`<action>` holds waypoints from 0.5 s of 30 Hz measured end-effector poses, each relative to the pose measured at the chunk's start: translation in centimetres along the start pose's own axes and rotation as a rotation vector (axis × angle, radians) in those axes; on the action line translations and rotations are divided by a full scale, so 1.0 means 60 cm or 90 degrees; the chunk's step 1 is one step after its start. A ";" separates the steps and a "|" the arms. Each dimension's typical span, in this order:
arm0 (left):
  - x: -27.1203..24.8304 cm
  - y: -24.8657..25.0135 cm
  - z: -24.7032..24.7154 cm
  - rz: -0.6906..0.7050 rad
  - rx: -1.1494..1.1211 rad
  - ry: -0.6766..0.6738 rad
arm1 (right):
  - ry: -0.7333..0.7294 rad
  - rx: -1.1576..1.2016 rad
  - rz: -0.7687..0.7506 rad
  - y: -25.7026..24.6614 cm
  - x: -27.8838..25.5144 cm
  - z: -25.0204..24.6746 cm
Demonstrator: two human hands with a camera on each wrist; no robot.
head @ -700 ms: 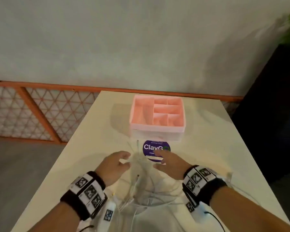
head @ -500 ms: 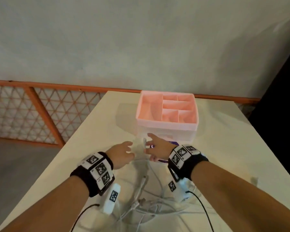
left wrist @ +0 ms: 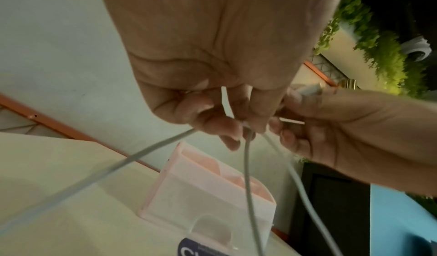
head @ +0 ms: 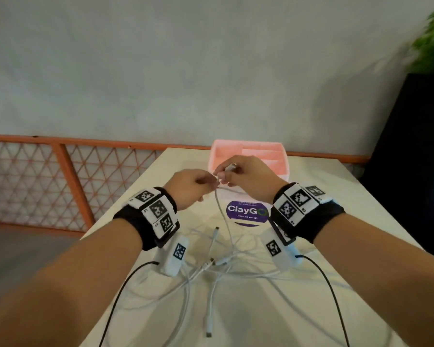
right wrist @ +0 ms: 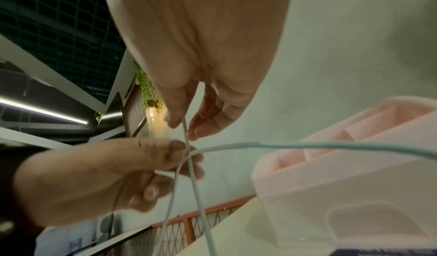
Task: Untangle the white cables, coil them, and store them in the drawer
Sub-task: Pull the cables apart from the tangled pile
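A tangle of white cables point(head: 218, 267) lies on the cream table point(head: 348, 221) between my forearms. One white cable point(head: 222, 216) rises from it to my hands, held up in front of the pink organizer box point(head: 282, 162). My right hand point(head: 227, 171) pinches the cable near its plug point(left wrist: 309, 89). Just left of it, my left hand point(head: 212, 181) pinches the same cable. In the left wrist view my left hand point(left wrist: 238, 123) has strands hanging below it. In the right wrist view thumb and finger of my right hand point(right wrist: 184, 129) nip the strand. The box's pale drawer front point(left wrist: 212, 209) looks closed.
A round purple ClayGo sticker point(head: 247, 212) sits on the table in front of the box. Loose plug ends point(head: 209, 329) lie near the front edge. An orange lattice railing point(head: 60, 181) runs behind and left of the table. A dark panel point(head: 416, 171) stands at the right.
Both hands have risen from the tangle on the table, lifting one cable end up in front of the pink box; they now pinch it close together.
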State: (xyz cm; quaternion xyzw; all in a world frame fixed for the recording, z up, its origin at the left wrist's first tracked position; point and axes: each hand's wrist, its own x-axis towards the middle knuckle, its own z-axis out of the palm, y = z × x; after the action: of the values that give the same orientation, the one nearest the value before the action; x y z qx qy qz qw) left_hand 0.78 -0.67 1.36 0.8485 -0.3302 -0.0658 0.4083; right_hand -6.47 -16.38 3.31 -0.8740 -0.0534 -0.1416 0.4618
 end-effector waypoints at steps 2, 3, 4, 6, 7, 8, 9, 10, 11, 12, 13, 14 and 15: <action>-0.003 0.015 -0.007 0.010 -0.026 0.029 | 0.001 -0.010 0.002 -0.004 -0.011 -0.001; -0.004 0.021 -0.009 0.010 -0.039 0.038 | 0.008 -0.008 0.004 -0.007 -0.015 0.000; -0.004 0.026 -0.009 0.012 -0.048 0.042 | 0.020 0.001 0.001 -0.011 -0.018 0.000; -0.006 0.033 -0.008 0.021 -0.060 0.035 | 0.046 0.010 -0.016 -0.016 -0.018 -0.001; -0.007 0.035 -0.008 0.023 -0.067 0.028 | 0.053 0.002 -0.024 -0.018 -0.017 -0.004; -0.007 0.038 -0.008 0.024 -0.080 0.024 | 0.051 -0.007 -0.034 -0.020 -0.016 -0.007; -0.007 0.040 -0.010 0.023 -0.093 0.018 | 0.049 -0.013 -0.040 -0.020 -0.014 -0.010; -0.007 0.041 -0.012 0.026 -0.097 0.011 | 0.050 -0.006 -0.043 -0.021 -0.013 -0.012; -0.005 0.041 -0.014 0.032 -0.088 0.001 | 0.056 0.010 -0.042 -0.022 -0.013 -0.014; -0.003 0.040 -0.016 0.042 -0.072 -0.008 | 0.062 0.034 -0.039 -0.021 -0.012 -0.013; -0.001 0.038 -0.018 0.054 -0.060 -0.010 | 0.066 0.055 -0.030 -0.018 -0.013 -0.012; 0.001 0.036 -0.020 0.066 -0.055 0.001 | 0.061 0.061 -0.014 -0.013 -0.014 -0.010; 0.005 0.033 -0.023 0.075 -0.058 0.023 | 0.039 0.030 0.012 -0.003 -0.018 -0.009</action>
State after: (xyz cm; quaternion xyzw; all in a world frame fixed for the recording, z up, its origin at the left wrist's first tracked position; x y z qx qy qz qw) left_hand 0.52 -0.84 3.75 0.8093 -0.3683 -0.0411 0.4556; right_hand -7.62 -16.67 3.43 -0.8584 -0.0344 -0.1631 0.4851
